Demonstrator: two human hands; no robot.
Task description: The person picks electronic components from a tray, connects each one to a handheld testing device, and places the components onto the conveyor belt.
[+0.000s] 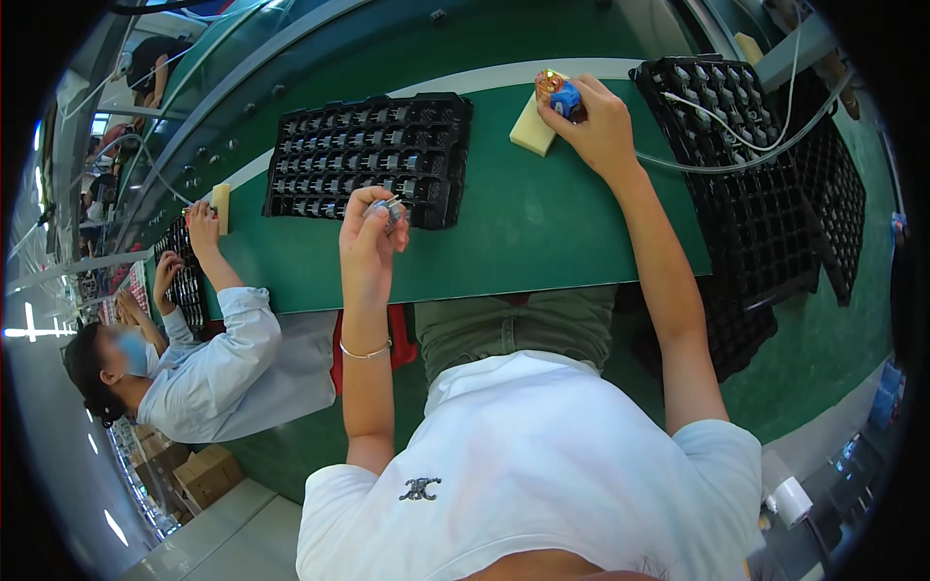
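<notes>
My left hand (368, 237) is raised near the front edge of a black tray (460, 160), its fingers closed on a small silvery metal part (392, 206). The tray holds rows of similar small metal pieces. Farther off to the right, my right hand (603, 126) grips a blue object with a shiny copper-coloured end (562, 95); its exact kind is unclear. That object is just above a pale yellow sponge block (531, 131), and I cannot tell whether they touch.
Green table (523, 228) lies under both hands. At right, a black tray of metal parts (702, 92) sits by more stacked black trays (756, 232), with a clear hose (697, 168) and white cable across. A masked co-worker (218, 358) works at left beside another yellow block (223, 208).
</notes>
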